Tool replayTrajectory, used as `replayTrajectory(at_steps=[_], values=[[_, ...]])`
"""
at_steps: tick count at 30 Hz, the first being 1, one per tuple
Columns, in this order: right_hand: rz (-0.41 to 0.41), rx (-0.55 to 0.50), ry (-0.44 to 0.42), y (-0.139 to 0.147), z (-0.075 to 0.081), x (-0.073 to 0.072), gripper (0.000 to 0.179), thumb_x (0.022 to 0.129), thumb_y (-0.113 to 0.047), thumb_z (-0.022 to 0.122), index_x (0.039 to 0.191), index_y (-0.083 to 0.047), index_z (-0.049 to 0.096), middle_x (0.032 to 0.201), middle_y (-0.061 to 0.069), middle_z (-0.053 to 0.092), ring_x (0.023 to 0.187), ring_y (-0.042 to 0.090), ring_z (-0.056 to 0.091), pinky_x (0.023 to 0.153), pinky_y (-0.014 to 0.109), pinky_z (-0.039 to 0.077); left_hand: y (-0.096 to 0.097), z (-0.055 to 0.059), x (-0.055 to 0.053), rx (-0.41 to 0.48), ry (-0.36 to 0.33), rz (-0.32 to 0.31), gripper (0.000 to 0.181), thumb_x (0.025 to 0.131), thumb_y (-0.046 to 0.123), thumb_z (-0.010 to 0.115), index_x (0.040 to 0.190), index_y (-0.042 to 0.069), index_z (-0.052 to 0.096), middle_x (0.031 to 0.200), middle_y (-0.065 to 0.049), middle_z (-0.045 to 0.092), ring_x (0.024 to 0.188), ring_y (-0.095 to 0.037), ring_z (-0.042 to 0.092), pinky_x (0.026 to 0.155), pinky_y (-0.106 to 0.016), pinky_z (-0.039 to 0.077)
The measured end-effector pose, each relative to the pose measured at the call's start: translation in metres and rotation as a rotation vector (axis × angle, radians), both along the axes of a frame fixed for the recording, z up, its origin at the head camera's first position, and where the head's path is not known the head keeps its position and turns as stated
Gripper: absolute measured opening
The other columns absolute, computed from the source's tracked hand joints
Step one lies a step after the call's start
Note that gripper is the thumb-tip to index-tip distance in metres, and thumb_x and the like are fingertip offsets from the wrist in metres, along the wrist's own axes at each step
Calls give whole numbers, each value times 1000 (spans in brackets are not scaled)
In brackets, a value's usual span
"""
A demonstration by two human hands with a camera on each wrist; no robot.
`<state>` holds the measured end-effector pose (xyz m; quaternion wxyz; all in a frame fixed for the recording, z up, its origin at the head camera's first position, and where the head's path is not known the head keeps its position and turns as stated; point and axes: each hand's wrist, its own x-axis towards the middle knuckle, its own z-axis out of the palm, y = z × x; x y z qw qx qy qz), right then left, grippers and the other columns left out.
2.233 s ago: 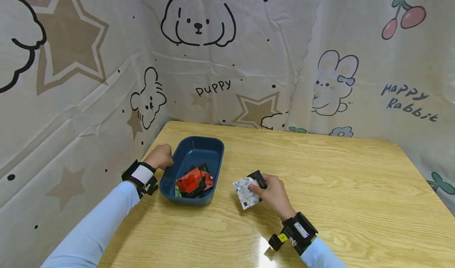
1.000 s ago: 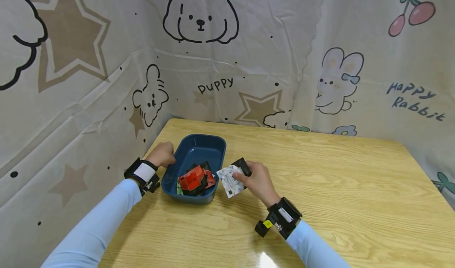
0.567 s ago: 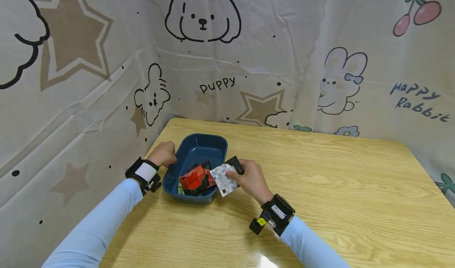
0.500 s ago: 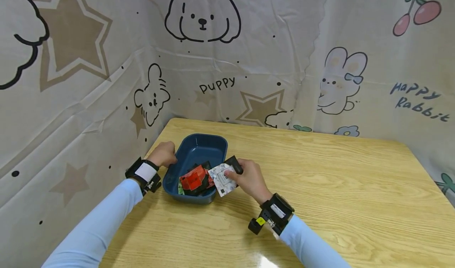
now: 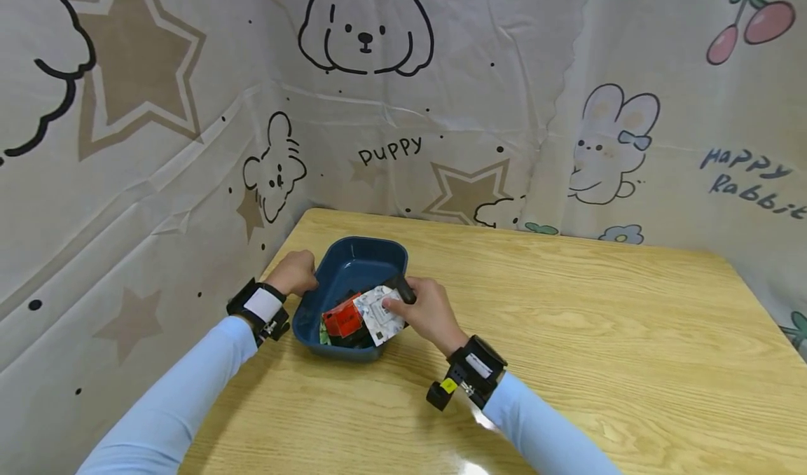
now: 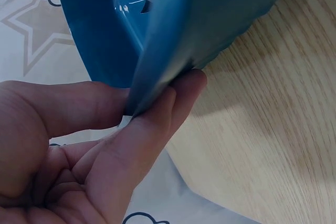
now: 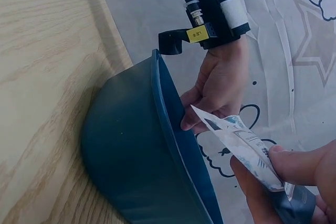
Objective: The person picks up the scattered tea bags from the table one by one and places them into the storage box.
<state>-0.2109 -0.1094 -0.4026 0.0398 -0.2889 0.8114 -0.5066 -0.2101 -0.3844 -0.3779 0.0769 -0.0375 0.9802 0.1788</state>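
A dark blue plastic bin [image 5: 358,251] stands on the table. My left hand [image 5: 294,273] pinches its left rim; in the left wrist view the thumb is inside the wall and the fingers [image 6: 149,124] outside. Held between thumb and fingers of my right hand [image 5: 433,315] are a white patterned sachet [image 5: 378,315] and a black packet [image 5: 405,289]. They hang over the bin's right side, above its rim in the right wrist view. Inside lie a red packet [image 5: 342,318], black packets and a bit of green one [image 5: 324,333], partly hidden by the white sachet.
The wooden table [image 5: 567,321] extends to the right of the bin. A printed cloth [image 5: 391,97] hangs behind it and along its left side. Each wrist wears a black camera strap [image 5: 476,371].
My right hand has moved left with the white sachet and black packet, from above the table to over the bin. My left hand keeps its hold on the rim; the view has shifted slightly.
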Motion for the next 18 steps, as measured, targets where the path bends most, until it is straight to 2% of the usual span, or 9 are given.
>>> replayTrajectory(at_steps=[5,12,18], values=[[-2,9,-18,-9,-3,-3,14,83,-16,76,85,-6,67,68,-2,59,55,8,50,47,23,35,2,0,1,6,9,-6,39,71,-7,55,48,16,34,47,7,26,41,-7,26,42,-21,28],[22,5,-5,-20,-7,-3,22,84,-16,76,74,-7,58,61,-4,46,50,9,41,47,23,31,1,0,2,-2,23,4,38,70,-7,54,47,15,35,45,8,28,40,-7,26,41,-21,26],[28,12,-7,-26,-6,-5,21,84,-15,75,74,-7,58,61,-4,45,51,9,40,48,23,30,-2,-2,0,-1,42,1,38,70,-7,55,47,15,35,45,8,29,40,-7,28,41,-21,26]])
